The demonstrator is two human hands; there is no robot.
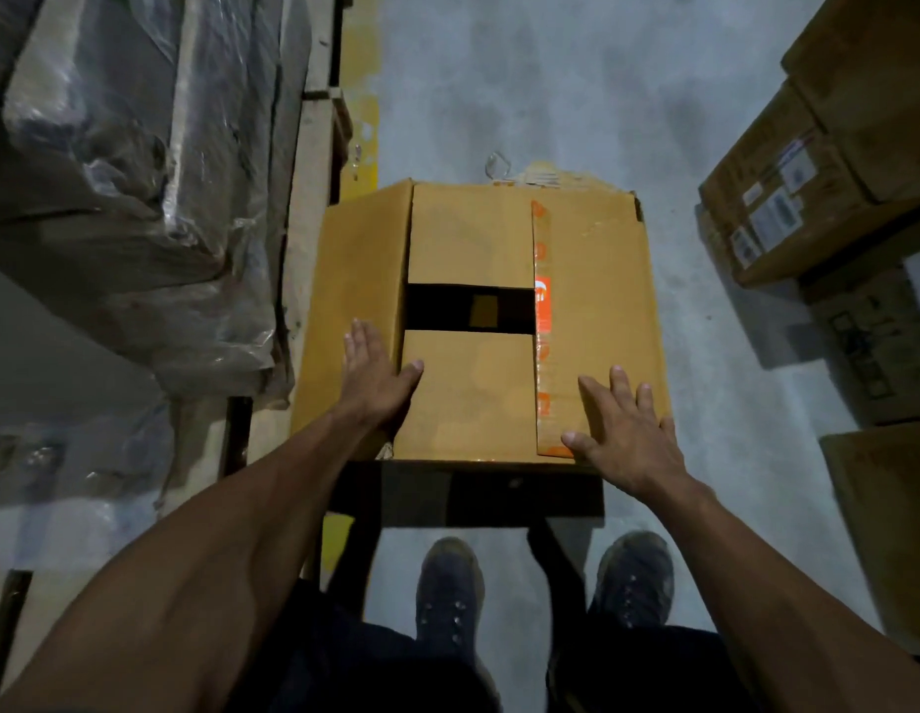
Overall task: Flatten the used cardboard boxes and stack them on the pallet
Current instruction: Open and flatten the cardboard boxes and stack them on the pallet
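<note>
I have both hands flat on the top of the cardboard box (478, 321), fingers straight and spread, gripping nothing; my left hand (374, 375) lies across the left flap's edge, my right hand (622, 429) on the right flap beside the orange tape (542, 311). The box stands upright on the concrete floor (576, 84) ahead of my shoes, beside the wooden pallet (313, 162) with its plastic-wrapped load; its top flaps are folded in, leaving a dark gap in the middle. I judge it empty and light, stiff at the corners yet yielding along the creases; I would take hold at the flap edges by that gap. The tape bears a white mark I cannot read; the labels on the stacked boxes (787, 208) to my right are too small to read.
</note>
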